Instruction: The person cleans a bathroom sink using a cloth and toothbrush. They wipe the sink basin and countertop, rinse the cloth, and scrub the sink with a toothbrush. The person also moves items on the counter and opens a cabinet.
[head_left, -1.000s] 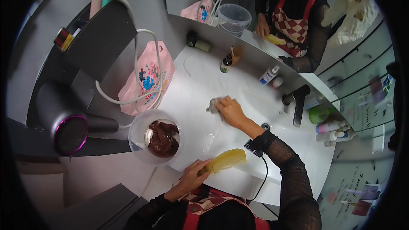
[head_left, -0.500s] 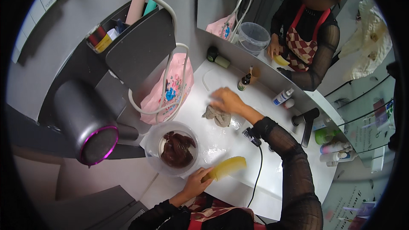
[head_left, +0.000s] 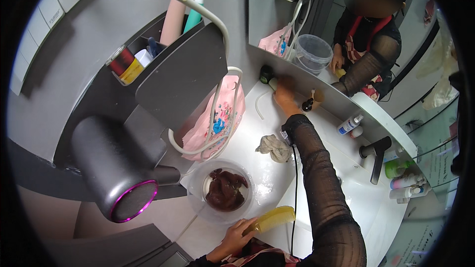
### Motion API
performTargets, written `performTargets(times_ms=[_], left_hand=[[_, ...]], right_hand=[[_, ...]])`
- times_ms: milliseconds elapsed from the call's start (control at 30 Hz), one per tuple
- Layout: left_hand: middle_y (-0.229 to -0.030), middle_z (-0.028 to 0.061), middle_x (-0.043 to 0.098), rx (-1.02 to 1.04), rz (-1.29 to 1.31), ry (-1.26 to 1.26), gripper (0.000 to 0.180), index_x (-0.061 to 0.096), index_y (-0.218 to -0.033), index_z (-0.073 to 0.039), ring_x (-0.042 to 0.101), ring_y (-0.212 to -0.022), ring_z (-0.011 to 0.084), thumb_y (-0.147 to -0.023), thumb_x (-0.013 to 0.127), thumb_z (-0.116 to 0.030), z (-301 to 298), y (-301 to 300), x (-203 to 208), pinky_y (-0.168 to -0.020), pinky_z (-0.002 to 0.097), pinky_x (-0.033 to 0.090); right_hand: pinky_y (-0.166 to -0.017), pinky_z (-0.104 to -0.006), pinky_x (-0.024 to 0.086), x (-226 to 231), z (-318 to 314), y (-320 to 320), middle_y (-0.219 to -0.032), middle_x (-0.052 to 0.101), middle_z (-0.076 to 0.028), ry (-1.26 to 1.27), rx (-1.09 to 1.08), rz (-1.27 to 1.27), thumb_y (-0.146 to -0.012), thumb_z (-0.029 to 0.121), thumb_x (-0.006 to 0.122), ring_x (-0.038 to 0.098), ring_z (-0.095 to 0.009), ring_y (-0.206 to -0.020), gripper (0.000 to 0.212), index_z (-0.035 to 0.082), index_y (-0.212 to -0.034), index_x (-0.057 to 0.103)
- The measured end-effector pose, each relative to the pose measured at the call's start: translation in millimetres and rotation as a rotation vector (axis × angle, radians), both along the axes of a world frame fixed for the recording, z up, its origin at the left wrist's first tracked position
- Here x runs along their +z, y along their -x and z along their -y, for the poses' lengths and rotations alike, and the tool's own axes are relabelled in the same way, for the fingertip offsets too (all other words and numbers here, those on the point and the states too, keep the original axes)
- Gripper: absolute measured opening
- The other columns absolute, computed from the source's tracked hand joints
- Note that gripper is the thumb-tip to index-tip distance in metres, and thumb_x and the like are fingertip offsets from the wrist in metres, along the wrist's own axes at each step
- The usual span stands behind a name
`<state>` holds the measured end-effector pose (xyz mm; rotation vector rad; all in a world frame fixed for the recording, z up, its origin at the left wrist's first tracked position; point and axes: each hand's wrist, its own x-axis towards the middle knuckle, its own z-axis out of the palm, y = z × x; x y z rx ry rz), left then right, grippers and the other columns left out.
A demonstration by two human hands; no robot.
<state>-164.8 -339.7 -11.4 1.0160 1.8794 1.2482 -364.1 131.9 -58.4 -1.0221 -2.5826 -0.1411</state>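
Observation:
My left hand [head_left: 236,238] is closed on the handle end of a yellow comb [head_left: 277,219], teeth toward the lower right, near the counter's front edge. Stretched far across the counter, my right hand [head_left: 285,94] is at a small pale-green bottle with a dark cap [head_left: 266,73], lying by the mirror. Its fingers are blurred and partly hidden, so a grip cannot be made out. A clear plastic bucket [head_left: 249,202] stands left of the comb, holding a glossy dark-brown, hair-like wet mass [head_left: 225,192]. A crumpled grey-beige cloth [head_left: 275,148] lies left of my right forearm.
A small dark bottle [head_left: 307,105] stands right of my right hand. A black cord [head_left: 295,193] runs beside my sleeve. Farther right are a white spray bottle [head_left: 350,124] and a black tap [head_left: 378,155]. A hair dryer [head_left: 116,168] and a pink floral bag [head_left: 217,118] flank the left.
My right hand has moved from above the cloth to the green bottle near the mirror. My left hand still holds the comb. The whole view has shifted somewhat.

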Motion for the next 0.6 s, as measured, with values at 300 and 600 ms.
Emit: performTargets(times_ms=[300,600], left_hand=[[-0.095,0.0118,0.059,-0.017,0.036,-0.024,0.046,0.053,-0.126,-0.011,0.058,-0.083,0.0295,-0.081,0.065,-0.014,-6,0,-1,-0.072,0.0342,0.047],[-0.099,0.0141,0.060,-0.004,0.016,0.043,0.046,0.053,-0.127,-0.011,0.059,-0.086,0.0303,-0.082,0.065,-0.017,-4,-3,0,-0.075,0.0348,0.048]], right_hand=[[-0.092,-0.0436,0.045,61,7,-9,-0.118,0.053,-0.017,0.388,-0.048,-0.155,-0.075,0.023,0.068,0.054,-0.036,-0.108,0.050,0.005,-0.118,0.050],[-0.089,-0.0411,0.045,76,10,21,-0.111,0.058,-0.015,0.364,0.086,-0.505,-0.072,0.029,0.070,0.055,-0.033,-0.104,0.047,0.007,-0.111,0.057]])
